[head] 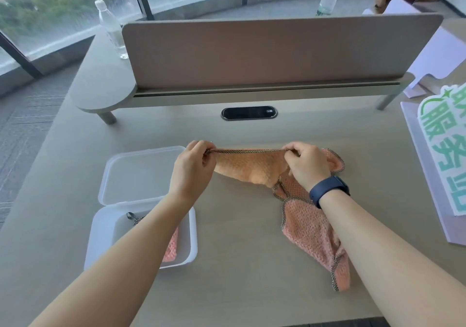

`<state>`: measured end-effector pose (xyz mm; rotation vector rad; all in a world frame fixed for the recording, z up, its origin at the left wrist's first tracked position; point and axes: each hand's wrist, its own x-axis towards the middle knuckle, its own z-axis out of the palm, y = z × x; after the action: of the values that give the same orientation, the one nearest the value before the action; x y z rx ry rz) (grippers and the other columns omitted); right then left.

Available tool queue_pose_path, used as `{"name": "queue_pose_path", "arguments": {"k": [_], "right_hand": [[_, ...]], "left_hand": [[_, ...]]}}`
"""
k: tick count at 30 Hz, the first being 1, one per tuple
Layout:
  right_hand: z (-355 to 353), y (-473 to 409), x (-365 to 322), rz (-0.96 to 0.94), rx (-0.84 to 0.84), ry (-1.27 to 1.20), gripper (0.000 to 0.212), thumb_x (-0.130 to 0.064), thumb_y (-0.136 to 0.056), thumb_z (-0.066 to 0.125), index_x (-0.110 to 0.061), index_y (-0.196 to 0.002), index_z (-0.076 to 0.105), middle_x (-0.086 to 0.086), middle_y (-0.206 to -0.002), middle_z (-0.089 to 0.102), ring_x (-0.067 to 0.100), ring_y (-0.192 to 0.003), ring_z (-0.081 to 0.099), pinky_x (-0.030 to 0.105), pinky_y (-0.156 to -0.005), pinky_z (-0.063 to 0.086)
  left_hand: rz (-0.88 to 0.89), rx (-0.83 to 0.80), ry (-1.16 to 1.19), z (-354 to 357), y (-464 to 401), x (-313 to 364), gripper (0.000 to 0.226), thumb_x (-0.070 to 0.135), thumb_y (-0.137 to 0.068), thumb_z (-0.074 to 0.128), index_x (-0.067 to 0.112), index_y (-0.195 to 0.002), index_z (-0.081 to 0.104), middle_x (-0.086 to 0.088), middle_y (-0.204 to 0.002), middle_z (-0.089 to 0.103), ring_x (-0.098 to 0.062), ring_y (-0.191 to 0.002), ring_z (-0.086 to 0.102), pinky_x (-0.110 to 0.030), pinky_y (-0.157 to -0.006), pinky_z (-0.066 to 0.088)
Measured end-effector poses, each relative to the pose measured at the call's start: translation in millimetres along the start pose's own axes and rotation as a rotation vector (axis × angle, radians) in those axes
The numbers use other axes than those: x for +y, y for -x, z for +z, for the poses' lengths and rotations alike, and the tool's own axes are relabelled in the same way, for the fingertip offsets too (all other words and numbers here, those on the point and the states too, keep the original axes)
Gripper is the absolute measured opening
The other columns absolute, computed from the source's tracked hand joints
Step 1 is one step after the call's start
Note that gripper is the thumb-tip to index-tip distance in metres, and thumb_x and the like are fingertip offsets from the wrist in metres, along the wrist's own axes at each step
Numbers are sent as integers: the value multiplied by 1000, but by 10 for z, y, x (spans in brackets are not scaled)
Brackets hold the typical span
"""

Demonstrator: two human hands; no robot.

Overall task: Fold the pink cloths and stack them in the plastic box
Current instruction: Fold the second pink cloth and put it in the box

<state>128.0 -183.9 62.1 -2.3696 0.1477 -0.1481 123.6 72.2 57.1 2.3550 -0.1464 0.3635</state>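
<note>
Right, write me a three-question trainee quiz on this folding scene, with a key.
1. True or false: the plastic box is empty.
2. The held cloth is gripped by: A) left hand only B) both hands C) right hand only.
3. Fill in: the loose cloth lies on the ___.

Key: 1 false, a pink cloth already lies inside; 2 B; 3 table.
</note>
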Motion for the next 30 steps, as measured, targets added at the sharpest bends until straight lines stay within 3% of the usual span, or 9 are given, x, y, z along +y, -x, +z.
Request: {"name": "queue_pose_path", "arguments": {"k": [3, 7, 9, 13, 16, 19, 26, 28, 30], "right_hand": [[-115, -29, -106, -67, 113, -51, 18, -8, -85, 57, -16, -91, 73, -11, -60, 61, 3, -52, 55, 18, -54, 43], [-193, 46, -72, -186, 147, -97, 17, -8, -83, 60, -15, -90, 74, -4, -77, 71, 10, -65, 63, 21, -61, 49], [-189, 130, 20, -216, 105, -82, 15, -14, -81, 60, -18, -86, 74, -7, -75, 70, 4, -65, 62, 18, -60, 48], [-80, 349, 262, -242, -89, -56, 13, -17, -73, 60, -20, -75, 72, -15, -59, 62, 1, -54, 55, 14, -51, 36], [38, 512, 454, -160, -312, 8, 12, -16, -72, 61, -24, -71, 70, -8, -58, 64, 7, -53, 55, 26, -49, 42], [129, 630, 602, -62, -516, 118, 13, -13, -75, 64, -24, -73, 71, -4, -64, 68, 15, -59, 60, 28, -56, 48], [209, 752, 693, 32, -863, 256, 11, -15, -79, 61, -18, -74, 71, -6, -72, 67, 2, -60, 52, 15, -56, 39], [213, 750, 674, 36, -895, 249, 12, -15, -80, 60, -17, -76, 71, -5, -69, 67, 4, -58, 53, 20, -59, 43], [196, 706, 643, 40, -820, 225, 13, -18, -82, 59, -24, -75, 68, -8, -65, 66, 4, -57, 54, 23, -62, 46]], "left_hand": [[50, 61, 37, -94, -96, 88, 15, 1, -84, 59, 9, -93, 67, 0, -89, 64, -16, -69, 57, -22, -67, 45], [73, 84, 69, -178, -63, 110, 24, -3, -78, 60, 11, -97, 67, 4, -90, 63, -16, -68, 58, -21, -69, 47], [94, 30, 40, -183, 28, 59, 26, -2, -76, 60, 13, -96, 67, 5, -88, 63, -16, -66, 58, -23, -66, 47], [123, -172, -30, -112, 292, -71, 17, 9, -74, 57, 16, -85, 68, 6, -75, 61, -17, -62, 53, -27, -59, 47], [64, -442, -126, -15, 485, -173, 17, 14, -74, 56, 22, -83, 68, 8, -67, 57, -20, -62, 52, -31, -58, 47], [5, -720, -290, 77, 621, -236, 16, 21, -77, 51, 24, -84, 64, 3, -76, 65, -24, -73, 58, -29, -57, 44], [-19, -1099, -488, 147, 793, -198, 18, 19, -74, 50, 24, -84, 65, 5, -87, 64, -21, -78, 56, -26, -61, 40], [7, -1174, -535, 156, 805, -182, 22, 19, -73, 51, 21, -87, 68, 2, -90, 67, -22, -81, 59, -26, -60, 40], [-3, -1175, -549, 157, 773, -177, 21, 22, -73, 52, 19, -85, 69, 0, -85, 67, -22, -76, 59, -25, -57, 40]]}}
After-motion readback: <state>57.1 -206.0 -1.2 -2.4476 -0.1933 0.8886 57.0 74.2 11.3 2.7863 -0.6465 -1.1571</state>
